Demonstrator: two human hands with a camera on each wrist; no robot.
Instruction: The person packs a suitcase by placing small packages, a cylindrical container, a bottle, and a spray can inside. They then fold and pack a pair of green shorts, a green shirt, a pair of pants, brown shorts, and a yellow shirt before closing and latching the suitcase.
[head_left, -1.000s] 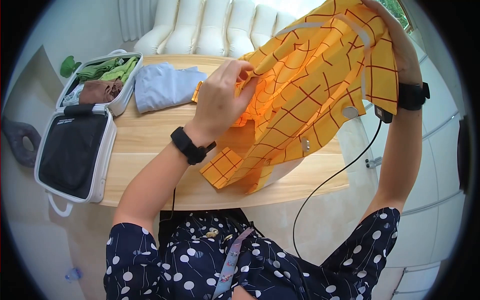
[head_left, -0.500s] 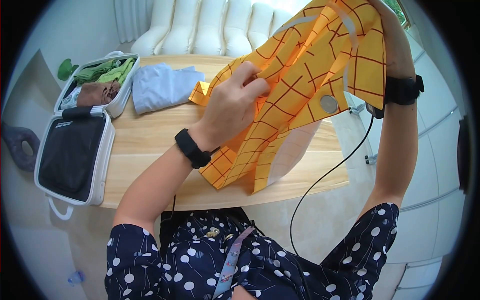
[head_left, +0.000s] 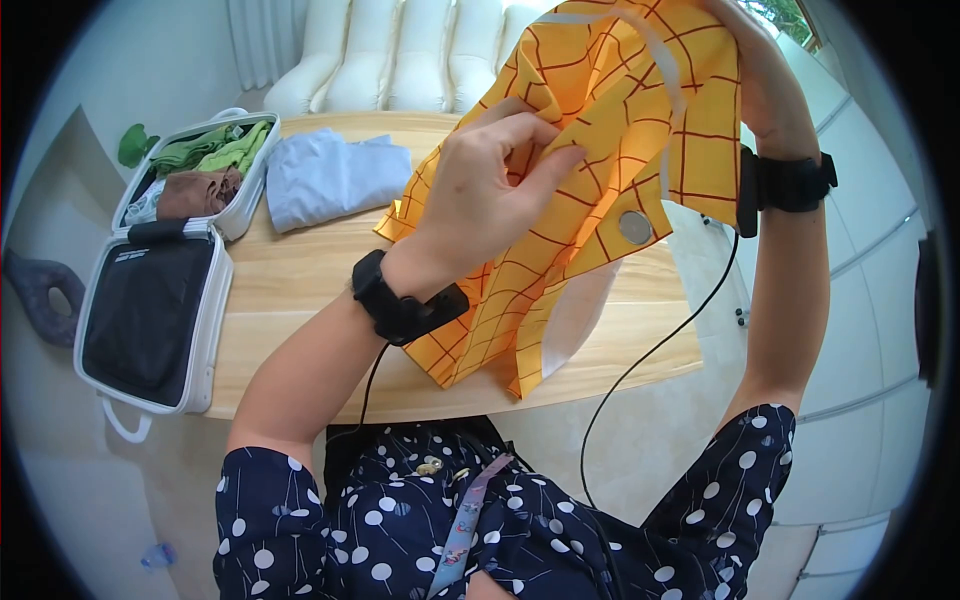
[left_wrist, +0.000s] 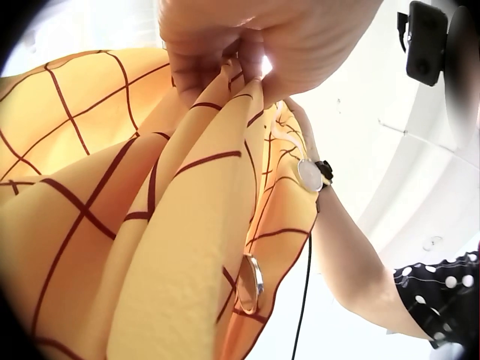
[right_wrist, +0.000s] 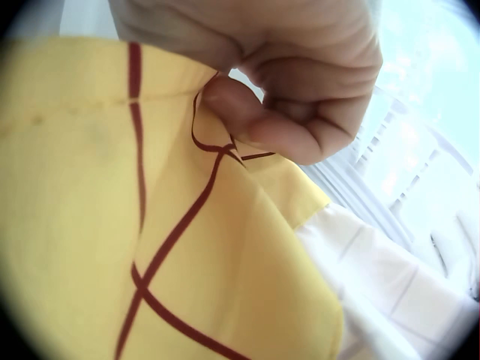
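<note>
A yellow cloth with dark red grid lines (head_left: pixel 640 110) hangs raised over the table, with round metallic discs (head_left: pixel 635 227) along one edge. My left hand (head_left: pixel 480 190) pinches folds of it near the middle. Seen from the left wrist, gathered fabric (left_wrist: pixel 187 187) runs down from the left hand (left_wrist: pixel 262 37). At the upper right, my right hand (head_left: pixel 765 90) holds the cloth's top, its fingers partly hidden in the head view. In the right wrist view the right hand (right_wrist: pixel 277 75) has thumb and fingers closed on the cloth's edge (right_wrist: pixel 172 195).
An open white suitcase (head_left: pixel 215 300) at the left holds green and brown clothes (head_left: pixel 200 190). A folded light blue garment (head_left: pixel 335 178) lies beside it on the wooden table (head_left: pixel 290 340). A white sofa (head_left: pixel 420 60) stands behind; a black cable (head_left: pixel 640 360) hangs from the right wrist.
The right hand has moved left with the cloth's top. My left hand has shifted along the cloth and now pinches folds slightly further right, while the lower part hangs more gathered.
</note>
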